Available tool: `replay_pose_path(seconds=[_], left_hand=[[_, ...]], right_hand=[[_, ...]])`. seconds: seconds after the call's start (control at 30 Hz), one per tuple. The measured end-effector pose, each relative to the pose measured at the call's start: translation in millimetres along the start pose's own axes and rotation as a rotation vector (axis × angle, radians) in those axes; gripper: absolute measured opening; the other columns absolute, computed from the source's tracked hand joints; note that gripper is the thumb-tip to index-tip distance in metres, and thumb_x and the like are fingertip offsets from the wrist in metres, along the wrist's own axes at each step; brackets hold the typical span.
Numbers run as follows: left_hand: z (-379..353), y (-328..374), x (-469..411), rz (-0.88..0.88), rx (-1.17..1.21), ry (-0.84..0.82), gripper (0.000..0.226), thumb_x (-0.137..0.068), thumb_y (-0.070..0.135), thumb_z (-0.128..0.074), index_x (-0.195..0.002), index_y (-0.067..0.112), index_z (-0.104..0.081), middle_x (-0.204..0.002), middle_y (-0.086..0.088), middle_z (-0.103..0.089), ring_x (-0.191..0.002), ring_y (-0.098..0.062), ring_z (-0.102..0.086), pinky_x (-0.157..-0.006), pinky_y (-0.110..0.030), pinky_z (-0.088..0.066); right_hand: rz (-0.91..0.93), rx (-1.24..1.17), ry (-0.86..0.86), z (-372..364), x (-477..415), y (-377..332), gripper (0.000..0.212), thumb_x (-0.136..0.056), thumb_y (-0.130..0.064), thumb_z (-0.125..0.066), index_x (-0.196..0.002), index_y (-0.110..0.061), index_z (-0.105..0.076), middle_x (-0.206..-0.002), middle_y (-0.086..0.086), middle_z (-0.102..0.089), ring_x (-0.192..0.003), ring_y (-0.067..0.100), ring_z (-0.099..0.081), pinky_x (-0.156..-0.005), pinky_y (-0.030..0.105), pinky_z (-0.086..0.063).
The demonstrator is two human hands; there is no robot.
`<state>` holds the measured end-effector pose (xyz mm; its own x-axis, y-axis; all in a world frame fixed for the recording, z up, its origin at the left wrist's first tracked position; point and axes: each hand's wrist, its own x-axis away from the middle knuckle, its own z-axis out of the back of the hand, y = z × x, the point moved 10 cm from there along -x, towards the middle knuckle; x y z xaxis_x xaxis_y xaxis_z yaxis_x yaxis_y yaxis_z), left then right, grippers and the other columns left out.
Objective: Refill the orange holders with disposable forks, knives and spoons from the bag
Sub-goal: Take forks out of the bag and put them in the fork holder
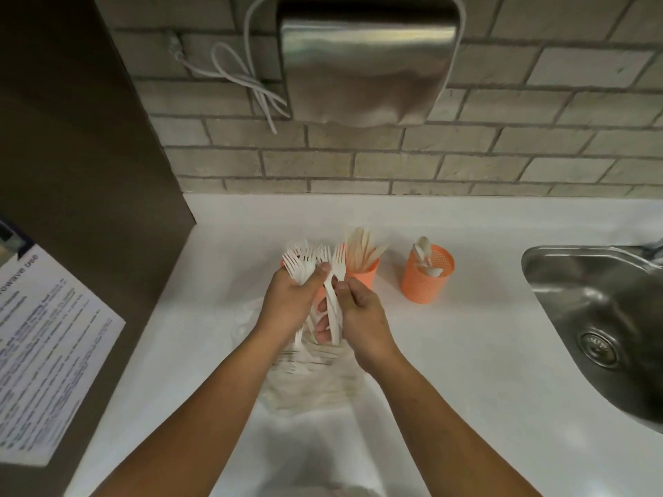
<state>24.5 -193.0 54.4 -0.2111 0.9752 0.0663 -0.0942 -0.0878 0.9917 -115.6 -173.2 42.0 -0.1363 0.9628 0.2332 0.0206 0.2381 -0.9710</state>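
Over the clear bag lying on the white worktop, the left hand curls its fingers round a bunch of white forks, tines up. The right hand pinches a single fork between fingers and thumb. Just behind stand the orange knife holder and, to its right, the orange spoon holder.

Holders left of sink

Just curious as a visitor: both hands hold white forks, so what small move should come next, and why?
Probably lower the forks handle-first into the half-hidden orange holder behind the left hand. That hand grips a bunch, the right hand pinches one fork, the middle holder has knives, and the right holder has spoons.
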Motion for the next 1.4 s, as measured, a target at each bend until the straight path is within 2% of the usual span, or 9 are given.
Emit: replay_pose_path(seconds=[0.17, 0.4, 0.53, 0.67, 0.8, 0.9, 1.1, 1.27, 1.4], left_hand=[[3, -1, -3, 0.047, 0.089, 0.027, 0.023, -0.099, 0.027, -0.072, -0.082, 0.014, -0.077, -0.069, -0.006, -0.074, -0.065, -0.017, -0.071, -0.067, -0.031, -0.052], [5, 4, -14, -0.065, 0.06, 0.11, 0.019, -0.096, 0.025, -0.076, -0.11, 0.014, -0.07, -0.092, -0.01, -0.079, -0.081, -0.029, -0.077, -0.071, -0.04, -0.063], [-3, -21, -19, 0.137, 0.139, 0.007, 0.046, -0.087, 0.043, -0.083, -0.093, 0.0, -0.07, -0.059, -0.018, -0.055, -0.051, -0.038, -0.058, -0.051, -0.054, -0.056], [-8, -27, -20, 0.248, 0.301, -0.031, 0.038, -0.091, 0.032, -0.082, -0.103, -0.003, -0.073, -0.084, -0.033, -0.069, -0.073, -0.04, -0.072, -0.062, -0.047, -0.061], [-14, -22, -25, 0.21, 0.318, -0.106, 0.026, -0.098, 0.025, -0.073, -0.111, 0.003, -0.075, -0.097, -0.017, -0.078, -0.09, -0.029, -0.077, -0.079, -0.038, -0.063], [-20, -14, -21, 0.212, 0.271, -0.216, 0.023, -0.102, 0.026, -0.067, -0.114, 0.006, -0.069, -0.079, 0.006, -0.073, -0.073, -0.011, -0.071, -0.064, -0.022, -0.055], [-35, -6, -11, 0.275, 0.201, -0.41, 0.027, -0.107, 0.029, -0.057, -0.107, 0.005, -0.07, -0.085, -0.015, -0.074, -0.08, -0.032, -0.076, -0.09, -0.053, -0.062], [-37, -3, -11, 0.265, 0.131, -0.442, 0.004, -0.102, 0.011, -0.066, -0.101, 0.013, -0.063, -0.055, -0.002, -0.044, -0.041, -0.013, -0.04, -0.05, -0.028, -0.046], [-33, 2, -12, 0.232, 0.061, -0.459, 0.019, -0.091, 0.008, -0.078, -0.085, 0.027, -0.077, -0.057, 0.0, -0.049, -0.042, -0.01, -0.03, -0.047, -0.023, -0.027]], right_hand=[[-0.015, 0.032, 0.013, 9, -16, 0, 0.028, -0.108, -0.018, -0.039, -0.103, -0.01, -0.066, -0.08, 0.013, -0.075, -0.063, 0.04, -0.071, -0.065, 0.059, -0.063], [0.099, 0.091, -0.136, -22, -21, -5, 0.023, -0.111, -0.017, -0.04, -0.092, -0.007, -0.049, -0.068, 0.005, -0.055, -0.05, 0.014, -0.049, -0.05, 0.027, -0.042], [0.087, 0.141, -0.209, -26, -23, 1, 0.027, -0.112, -0.017, -0.038, -0.096, 0.001, -0.051, -0.074, 0.012, -0.053, -0.058, 0.025, -0.048, -0.049, 0.03, -0.04], [0.098, 0.336, -0.26, -24, -25, -9, 0.03, -0.111, -0.019, -0.04, -0.097, -0.001, -0.059, -0.07, 0.006, -0.06, -0.06, 0.02, -0.057, -0.062, 0.036, -0.051], [0.212, 0.577, -0.183, -4, -41, -35, 0.032, -0.104, -0.019, -0.047, -0.084, -0.004, -0.068, -0.08, 0.011, -0.067, -0.073, 0.022, -0.064, -0.078, 0.044, -0.054], [0.268, 0.63, -0.054, 18, -52, -66, 0.021, -0.101, -0.018, -0.051, -0.101, -0.007, -0.068, -0.092, 0.005, -0.067, -0.076, 0.006, -0.06, -0.073, 0.014, -0.045], [0.357, 0.797, -0.311, -9, -66, -101, 0.025, -0.105, -0.036, -0.053, -0.126, -0.028, -0.063, -0.104, 0.001, -0.061, -0.09, 0.003, -0.057, -0.077, 0.014, -0.039], [0.381, 1.002, -0.548, -35, -69, -101, 0.032, -0.099, -0.044, -0.063, -0.128, -0.03, -0.063, -0.116, -0.005, -0.066, -0.099, 0.01, -0.061, -0.089, 0.026, -0.047], [0.338, 0.96, -0.599, -40, -68, -104, 0.031, -0.096, -0.044, -0.069, -0.122, -0.029, -0.065, -0.099, -0.009, -0.066, -0.066, -0.013, -0.061, -0.07, 0.018, -0.043]])
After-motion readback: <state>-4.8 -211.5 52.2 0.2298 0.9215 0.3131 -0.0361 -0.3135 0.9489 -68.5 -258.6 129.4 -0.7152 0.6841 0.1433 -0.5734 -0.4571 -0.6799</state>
